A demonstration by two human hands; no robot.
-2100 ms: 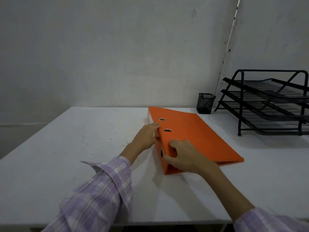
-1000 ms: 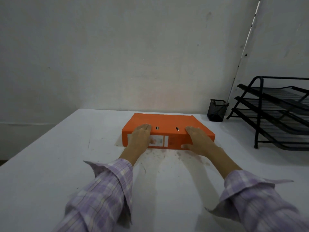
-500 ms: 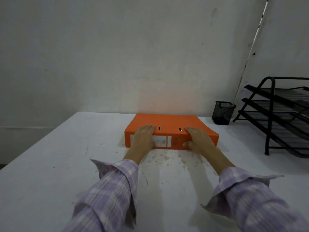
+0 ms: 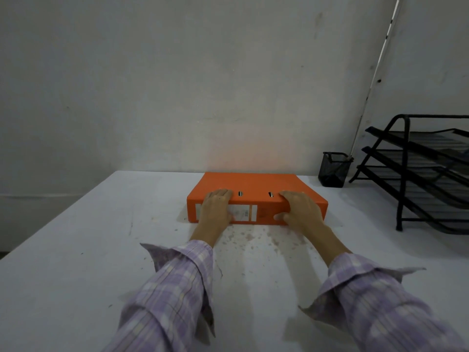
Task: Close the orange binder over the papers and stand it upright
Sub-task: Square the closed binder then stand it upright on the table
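Note:
The orange binder (image 4: 253, 182) lies flat and closed on the white table (image 4: 76, 262), its spine with a white label facing me. No papers show. My left hand (image 4: 215, 209) covers the left part of the spine, fingers curled over the top edge. My right hand (image 4: 300, 210) grips the right part of the spine, fingers on top and thumb against the spine's lower edge.
A black mesh pen cup (image 4: 333, 170) stands at the back right near the wall. A black tiered letter tray (image 4: 426, 174) fills the right side. The wall rises just behind the binder. Small specks litter the table in front of the spine.
Two seconds ago the binder lay at an angle with its spine toward the left; it has been turned so the spine faces me. Over the last second both hands have kept their hold.

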